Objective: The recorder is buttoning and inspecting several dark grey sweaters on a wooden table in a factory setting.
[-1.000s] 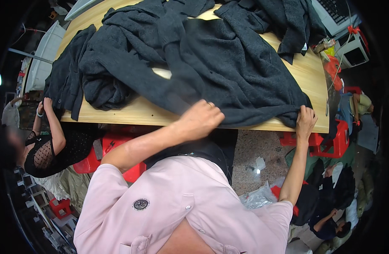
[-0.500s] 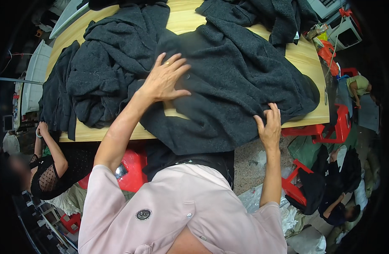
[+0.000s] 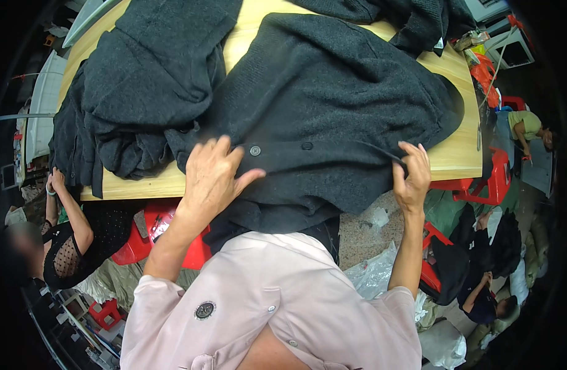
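Observation:
A dark grey knitted cardigan [image 3: 333,86] lies spread across the table in front of me, its near part hanging over the front edge. Its button band runs crosswise, with two dark buttons showing. On the band's left end rests my left hand [image 3: 212,176], fingers slightly bent on the cloth and thumb stretched out apart from them. The band's right end is pinched between thumb and fingers of my right hand [image 3: 413,179], which draws the edge up slightly.
More dark knitwear [image 3: 154,68] is heaped on the left of the wooden table [image 3: 135,189], and further dark garments [image 3: 419,24] lie at the far right. Red stools [image 3: 498,179] stand around the table. A person in black [image 3: 80,234] sits at the left; others are at the right.
My left hand has come nearer and to the left, my right hand slightly right. The cardigan's button band now lies straight between them, and the heap at left has shifted.

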{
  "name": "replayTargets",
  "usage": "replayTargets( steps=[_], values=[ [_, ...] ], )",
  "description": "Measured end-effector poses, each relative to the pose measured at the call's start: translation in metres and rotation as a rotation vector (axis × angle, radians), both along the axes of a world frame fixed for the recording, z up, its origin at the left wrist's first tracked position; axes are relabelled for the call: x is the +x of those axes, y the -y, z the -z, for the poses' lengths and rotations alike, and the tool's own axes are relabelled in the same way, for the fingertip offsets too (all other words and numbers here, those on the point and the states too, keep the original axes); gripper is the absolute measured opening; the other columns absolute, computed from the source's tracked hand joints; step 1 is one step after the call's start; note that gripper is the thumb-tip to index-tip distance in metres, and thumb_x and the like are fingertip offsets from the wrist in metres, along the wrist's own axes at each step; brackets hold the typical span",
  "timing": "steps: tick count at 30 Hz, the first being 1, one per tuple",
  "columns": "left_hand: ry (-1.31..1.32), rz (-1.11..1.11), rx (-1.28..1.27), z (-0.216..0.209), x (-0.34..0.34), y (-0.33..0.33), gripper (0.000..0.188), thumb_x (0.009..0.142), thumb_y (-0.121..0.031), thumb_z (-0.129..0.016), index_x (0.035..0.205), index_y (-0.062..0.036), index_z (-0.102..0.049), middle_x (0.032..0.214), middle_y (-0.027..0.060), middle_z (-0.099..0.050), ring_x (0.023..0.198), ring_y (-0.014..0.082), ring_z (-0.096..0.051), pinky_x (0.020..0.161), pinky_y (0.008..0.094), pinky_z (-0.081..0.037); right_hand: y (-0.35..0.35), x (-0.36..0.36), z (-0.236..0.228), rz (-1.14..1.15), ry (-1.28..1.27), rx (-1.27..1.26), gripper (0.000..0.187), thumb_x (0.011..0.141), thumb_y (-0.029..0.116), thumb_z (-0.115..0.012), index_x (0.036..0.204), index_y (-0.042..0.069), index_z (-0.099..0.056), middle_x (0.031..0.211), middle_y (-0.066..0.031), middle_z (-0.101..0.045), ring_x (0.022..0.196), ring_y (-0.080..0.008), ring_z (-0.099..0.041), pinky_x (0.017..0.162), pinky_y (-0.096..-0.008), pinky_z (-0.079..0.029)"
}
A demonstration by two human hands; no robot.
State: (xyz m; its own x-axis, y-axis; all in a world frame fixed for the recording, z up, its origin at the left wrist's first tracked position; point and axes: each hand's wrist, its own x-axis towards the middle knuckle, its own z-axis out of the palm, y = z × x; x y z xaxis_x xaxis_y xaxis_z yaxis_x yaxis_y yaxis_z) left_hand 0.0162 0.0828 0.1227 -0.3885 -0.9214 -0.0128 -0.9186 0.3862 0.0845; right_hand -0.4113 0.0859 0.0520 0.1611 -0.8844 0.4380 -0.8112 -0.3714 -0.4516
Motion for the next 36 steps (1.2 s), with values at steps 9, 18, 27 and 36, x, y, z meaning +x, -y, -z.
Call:
replayTargets(
  steps=[9,18,27,36],
  values=[
    [-0.508,0.347,0.407,0.050,-0.070,0.050,0.047,0.091,-0.030,-0.087,0.123,0.0017,-0.071,0.106,0.0219,-0.076,0.102,0.0387,-0.073,0.098,0.0481,-0.053,-0.033,-0.009,-0.054,0.097,0.191,0.056,0.008,0.082,-0.001,-0.064,0.079,-0.004,-0.057,0.073,-0.0127,-0.065,0.059,-0.0202,-0.060,0.059,-0.0338,-0.045],
    [-0.727,-0.049,0.673,0.007,0.015,0.097,0.041,0.086,-0.024,-0.095,0.099,0.0037,-0.068,0.081,0.0152,-0.067,0.075,0.0165,-0.064,0.072,0.0365,-0.053,-0.040,-0.080,-0.027,0.423,0.139,-0.052,0.015,0.084,0.000,-0.063,0.076,-0.001,-0.050,0.066,-0.0150,-0.048,0.055,-0.0230,-0.049,0.056,-0.0400,-0.040],
    [-0.115,0.150,-0.075,0.020,-0.028,0.095,0.060,0.079,-0.014,-0.093,0.131,-0.0066,-0.065,0.143,0.0184,-0.060,0.134,0.0383,-0.060,0.111,0.0487,-0.046,0.010,-0.074,-0.043,0.507,-0.062,0.705,0.047,0.083,0.021,-0.080,0.125,0.002,-0.069,0.100,-0.0138,-0.076,0.094,-0.0332,-0.076,0.087,-0.0458,-0.059],
    [-0.217,0.530,0.130,0.098,-0.093,0.070,0.093,0.096,-0.083,-0.055,0.170,-0.0282,-0.046,0.179,0.0191,-0.032,0.166,0.0410,-0.027,0.132,0.0624,-0.021,0.210,-0.179,0.034,0.929,-0.092,0.290,0.067,0.093,0.053,-0.082,0.135,0.001,-0.074,0.138,-0.0268,-0.073,0.128,-0.0436,-0.069,0.109,-0.0529,-0.053]
  ],
)
